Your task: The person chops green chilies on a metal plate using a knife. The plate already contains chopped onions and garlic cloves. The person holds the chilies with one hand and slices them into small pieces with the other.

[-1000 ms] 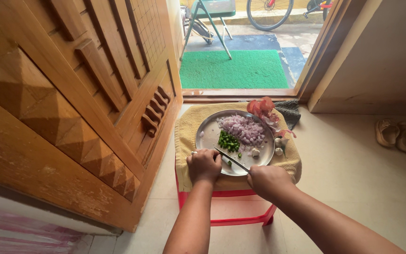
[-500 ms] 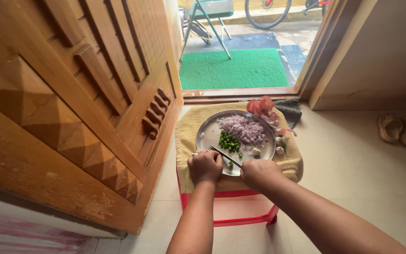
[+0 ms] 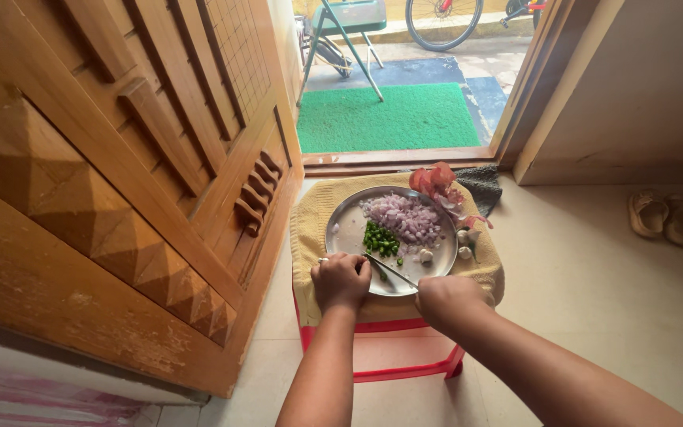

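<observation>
The right hand [image 3: 446, 298] grips a knife [image 3: 390, 270], its blade angled over the steel plate [image 3: 348, 235] on a towel-covered red stool [image 3: 405, 356]. The left hand [image 3: 340, 279] is clenched at the plate's near rim, apparently pinning a green chilli for cutting; the fingers hide it. Chopped chilli [image 3: 380, 238] and diced onion [image 3: 409, 216] are heaped further back, clear of the blade.

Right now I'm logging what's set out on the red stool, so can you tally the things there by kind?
Round steel plate: 1
Yellow cloth: 1
Steel knife in right hand: 1
Pile of chopped purple onion: 1
Pile of chopped green chilli: 1
Heap of red onion peel: 1
Total: 6
</observation>
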